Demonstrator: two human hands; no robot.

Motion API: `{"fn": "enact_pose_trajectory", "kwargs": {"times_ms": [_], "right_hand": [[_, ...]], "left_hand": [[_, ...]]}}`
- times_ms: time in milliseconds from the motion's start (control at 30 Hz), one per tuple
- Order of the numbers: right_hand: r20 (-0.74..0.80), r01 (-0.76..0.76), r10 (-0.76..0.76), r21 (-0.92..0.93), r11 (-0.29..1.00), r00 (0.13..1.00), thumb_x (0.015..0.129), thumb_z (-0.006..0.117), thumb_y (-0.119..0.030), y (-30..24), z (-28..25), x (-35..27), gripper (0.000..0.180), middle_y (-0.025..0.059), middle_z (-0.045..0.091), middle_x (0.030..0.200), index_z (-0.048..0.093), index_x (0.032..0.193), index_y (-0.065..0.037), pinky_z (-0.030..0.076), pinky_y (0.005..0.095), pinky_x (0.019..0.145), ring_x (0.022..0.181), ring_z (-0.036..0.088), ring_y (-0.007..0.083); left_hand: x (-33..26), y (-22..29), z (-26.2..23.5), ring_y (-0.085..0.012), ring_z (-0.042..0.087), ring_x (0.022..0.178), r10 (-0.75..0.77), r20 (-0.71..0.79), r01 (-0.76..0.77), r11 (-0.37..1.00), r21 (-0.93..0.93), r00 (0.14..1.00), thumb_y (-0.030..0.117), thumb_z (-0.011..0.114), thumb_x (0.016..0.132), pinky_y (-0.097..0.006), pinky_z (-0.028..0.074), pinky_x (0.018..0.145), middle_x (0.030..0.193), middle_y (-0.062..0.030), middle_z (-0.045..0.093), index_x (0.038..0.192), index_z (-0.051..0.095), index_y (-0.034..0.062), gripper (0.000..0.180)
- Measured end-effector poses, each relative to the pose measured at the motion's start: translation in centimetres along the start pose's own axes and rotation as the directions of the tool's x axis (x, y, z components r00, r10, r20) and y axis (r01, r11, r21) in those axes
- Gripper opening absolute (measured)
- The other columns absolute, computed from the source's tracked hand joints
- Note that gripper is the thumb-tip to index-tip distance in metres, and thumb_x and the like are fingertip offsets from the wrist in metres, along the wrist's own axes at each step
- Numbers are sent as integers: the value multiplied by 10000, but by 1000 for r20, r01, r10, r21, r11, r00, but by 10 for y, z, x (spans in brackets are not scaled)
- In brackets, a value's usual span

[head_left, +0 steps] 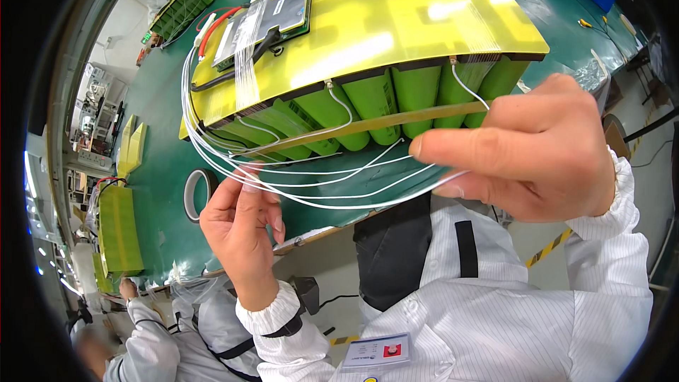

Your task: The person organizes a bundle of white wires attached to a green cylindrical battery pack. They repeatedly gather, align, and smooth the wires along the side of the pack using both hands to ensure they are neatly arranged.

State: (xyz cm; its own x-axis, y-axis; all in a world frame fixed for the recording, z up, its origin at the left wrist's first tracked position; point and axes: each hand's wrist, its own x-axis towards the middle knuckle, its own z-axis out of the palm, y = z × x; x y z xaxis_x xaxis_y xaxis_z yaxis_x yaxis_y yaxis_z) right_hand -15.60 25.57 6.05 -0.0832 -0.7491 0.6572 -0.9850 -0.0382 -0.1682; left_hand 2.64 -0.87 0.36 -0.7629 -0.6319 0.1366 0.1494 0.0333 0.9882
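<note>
An industrial battery-assembly workshop.
On the green desk [159, 184] stands a battery pack [375, 35] of green cylindrical cells, topped by a circuit board [288, 15]; a second pack [117, 226] sits toward the desk's left end, a third [185, 8] toward its far edge. A co-worker [152, 343] in white workwear is at the near edge; black-and-yellow hazard tape [548, 248] marks the floor [336, 265].

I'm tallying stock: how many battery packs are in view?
3 clearly: the large pack at top centre, a green-celled pack at upper left, and a yellow-green pack at far left. A small piece beside the last may be another; more could be hidden.
</note>
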Motion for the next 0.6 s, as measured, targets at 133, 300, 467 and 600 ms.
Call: {"fn": "enact_pose_trajectory", "kwargs": {"times_ms": [133, 300, 467, 600], "right_hand": [[1, -75, 76, -203, 976, 997, 720, 840, -91, -11, 10, -1, 287, -22, 499, 589, 782, 1000, -117, 307, 285, 384, 419, 457, 118], [67, -123, 136, -172, 977, 988, 734, 825, -110, -13, 15, 4, 259, -13, 498, 598, 771, 988, -99, 326, 309, 399, 452, 479, 142], [112, -113, 114, -14, 993, 987, 762, 838, -188, -8, 4, 2, 222, 5, 540, 618, 774, 946, -80, 375, 308, 423, 469, 519, 172], [28, -162, 161, 49, 986, 987, 759, 854, -167, -5, 6, 2, 204, 28, 576, 628, 779, 919, -66, 386, 298, 427, 470, 531, 172]], "left_hand": [[-1, 4, 3, -126, 528, 472, 59, 75, -39, 966, -255, 995, 78, 601, 981, -232, 390, 380, 747, -108, 634, 1187, 634, -121, 289], [-2, 19, 19, -73, 399, 412, 1, -7, -1, 1000, 9, 1000, 178, 574, 1028, -216, 304, 354, 620, -17, 495, 1266, 593, -95, 363], [6, 17, 42, -37, 303, 411, -40, -103, 35, 998, -44, 994, 128, 716, 957, -215, 212, 383, 573, 43, 401, 997, 672, -2, 143], [5, 11, 37, -33, 372, 423, -34, -106, 16, 987, -162, 994, 94, 759, 921, -217, 242, 390, 623, 17, 545, 1000, 692, -38, 168]]}}
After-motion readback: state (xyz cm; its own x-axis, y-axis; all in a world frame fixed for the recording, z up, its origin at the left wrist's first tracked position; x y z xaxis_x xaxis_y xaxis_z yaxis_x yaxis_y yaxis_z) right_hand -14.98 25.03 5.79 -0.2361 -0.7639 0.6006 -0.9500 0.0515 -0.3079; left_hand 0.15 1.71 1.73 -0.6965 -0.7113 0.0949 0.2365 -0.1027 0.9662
